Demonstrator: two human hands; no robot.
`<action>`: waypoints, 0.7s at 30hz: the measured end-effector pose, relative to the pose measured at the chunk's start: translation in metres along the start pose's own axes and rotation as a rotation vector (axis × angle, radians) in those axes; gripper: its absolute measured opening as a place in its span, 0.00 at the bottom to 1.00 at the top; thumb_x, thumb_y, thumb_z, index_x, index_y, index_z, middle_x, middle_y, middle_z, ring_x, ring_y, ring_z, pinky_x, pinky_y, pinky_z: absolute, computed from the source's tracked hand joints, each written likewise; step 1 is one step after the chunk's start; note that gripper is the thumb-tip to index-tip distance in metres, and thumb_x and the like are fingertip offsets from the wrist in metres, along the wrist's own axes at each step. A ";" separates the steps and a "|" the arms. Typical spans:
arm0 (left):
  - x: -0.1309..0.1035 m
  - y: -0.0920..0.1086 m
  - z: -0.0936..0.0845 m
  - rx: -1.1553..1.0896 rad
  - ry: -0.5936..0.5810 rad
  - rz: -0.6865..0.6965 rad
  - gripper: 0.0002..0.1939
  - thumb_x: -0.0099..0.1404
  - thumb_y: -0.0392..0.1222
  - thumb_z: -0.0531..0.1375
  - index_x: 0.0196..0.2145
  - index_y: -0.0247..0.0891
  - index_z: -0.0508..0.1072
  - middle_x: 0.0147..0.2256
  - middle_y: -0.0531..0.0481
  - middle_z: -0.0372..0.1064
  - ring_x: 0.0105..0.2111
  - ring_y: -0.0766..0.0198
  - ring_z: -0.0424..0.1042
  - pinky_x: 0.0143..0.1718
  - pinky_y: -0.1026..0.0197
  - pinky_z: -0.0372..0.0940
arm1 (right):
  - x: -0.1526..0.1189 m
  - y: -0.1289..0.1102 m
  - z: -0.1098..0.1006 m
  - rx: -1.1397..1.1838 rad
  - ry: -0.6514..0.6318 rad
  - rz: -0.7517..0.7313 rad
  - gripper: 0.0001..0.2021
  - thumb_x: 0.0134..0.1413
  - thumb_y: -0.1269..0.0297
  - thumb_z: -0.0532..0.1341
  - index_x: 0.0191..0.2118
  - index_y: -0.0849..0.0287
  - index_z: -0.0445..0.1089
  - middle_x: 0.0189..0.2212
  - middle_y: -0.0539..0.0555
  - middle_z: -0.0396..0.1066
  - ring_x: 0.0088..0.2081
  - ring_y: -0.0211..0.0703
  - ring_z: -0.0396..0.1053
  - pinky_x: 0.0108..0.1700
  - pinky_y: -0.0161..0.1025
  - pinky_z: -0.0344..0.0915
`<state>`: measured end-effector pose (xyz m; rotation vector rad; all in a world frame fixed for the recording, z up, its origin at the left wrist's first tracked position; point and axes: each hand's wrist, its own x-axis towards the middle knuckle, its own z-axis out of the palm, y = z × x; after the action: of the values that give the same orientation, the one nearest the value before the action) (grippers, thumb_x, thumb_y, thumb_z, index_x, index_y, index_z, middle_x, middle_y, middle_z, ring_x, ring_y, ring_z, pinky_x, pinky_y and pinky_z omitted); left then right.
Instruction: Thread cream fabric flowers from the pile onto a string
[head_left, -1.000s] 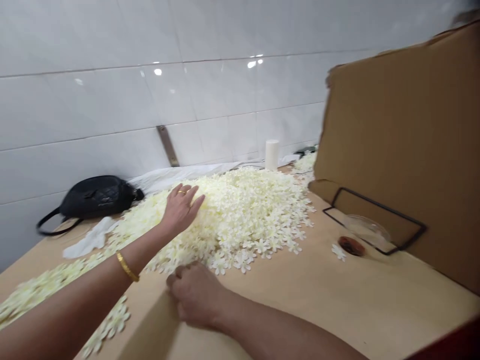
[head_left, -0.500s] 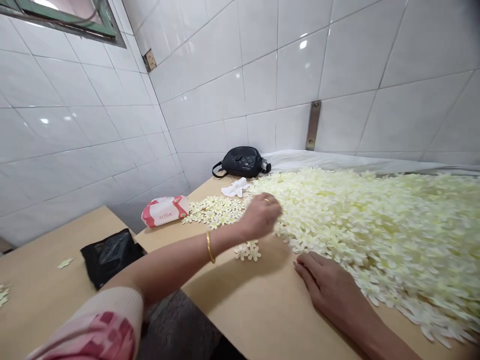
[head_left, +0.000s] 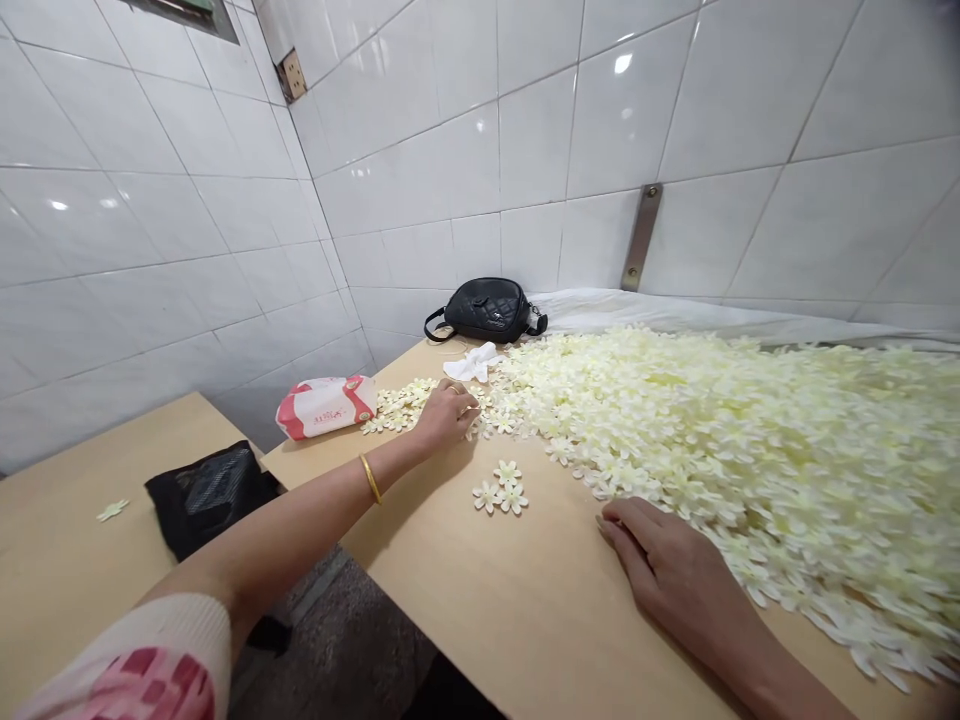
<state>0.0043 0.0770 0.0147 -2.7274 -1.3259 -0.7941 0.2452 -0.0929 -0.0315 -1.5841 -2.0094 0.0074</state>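
- The left hand (head_left: 448, 416) has moved left, off the spot beside the three loose flowers (head_left: 514, 498), to the small flower patch (head_left: 405, 402) by the worktop (head_left: 480, 610)'s left edge.
- This bares those three, close together between the heap and the front edge; handling now seems centred on the patch.
- The left hand's fingers bend down at the patch; I cannot tell whether they pinch a flower.
- The right hand (head_left: 671, 570) has stayed at the front of the flower heap (head_left: 720, 420), fingers together; its palm is hidden, so I cannot tell if it holds anything.
- The heap runs along the back edge; heap and patch flowers are too many to count.
- One black bag (head_left: 487, 308) at the back-left corner, one crumpled tissue (head_left: 472, 362) before it, one red-and-white pack (head_left: 326, 407) at the left edge.
- One flower (head_left: 113, 511) and one black packet (head_left: 214, 495) on a second worktop (head_left: 67, 570).
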 end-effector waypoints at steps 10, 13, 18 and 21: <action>0.021 0.017 0.023 -0.055 -0.090 0.022 0.07 0.52 0.34 0.55 0.27 0.36 0.73 0.33 0.43 0.67 0.42 0.54 0.59 0.42 0.54 0.59 | 0.002 -0.005 -0.006 0.011 -0.063 0.028 0.13 0.58 0.64 0.45 0.30 0.57 0.65 0.27 0.53 0.67 0.29 0.41 0.65 0.32 0.38 0.59; 0.021 0.018 0.024 -0.076 -0.099 0.013 0.07 0.51 0.34 0.55 0.27 0.37 0.73 0.34 0.44 0.66 0.43 0.54 0.58 0.42 0.55 0.58 | 0.003 -0.005 -0.007 0.024 -0.084 0.039 0.13 0.58 0.64 0.45 0.30 0.57 0.64 0.27 0.53 0.66 0.29 0.41 0.64 0.32 0.39 0.59; 0.023 0.021 0.026 -0.120 -0.112 -0.015 0.07 0.51 0.36 0.55 0.28 0.36 0.73 0.35 0.44 0.66 0.44 0.54 0.58 0.45 0.55 0.58 | 0.003 -0.007 -0.008 0.045 -0.100 0.055 0.13 0.58 0.64 0.44 0.30 0.58 0.63 0.27 0.53 0.66 0.29 0.41 0.64 0.32 0.39 0.58; 0.024 0.024 0.027 -0.145 -0.126 -0.026 0.05 0.50 0.36 0.57 0.25 0.36 0.73 0.34 0.46 0.66 0.43 0.55 0.59 0.43 0.56 0.59 | 0.003 -0.008 -0.009 0.053 -0.098 0.046 0.13 0.58 0.65 0.44 0.30 0.58 0.63 0.27 0.54 0.66 0.29 0.41 0.64 0.32 0.38 0.58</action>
<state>0.0462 0.0854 0.0071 -2.9228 -1.3803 -0.7607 0.2422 -0.0956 -0.0197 -1.6251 -2.0289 0.1574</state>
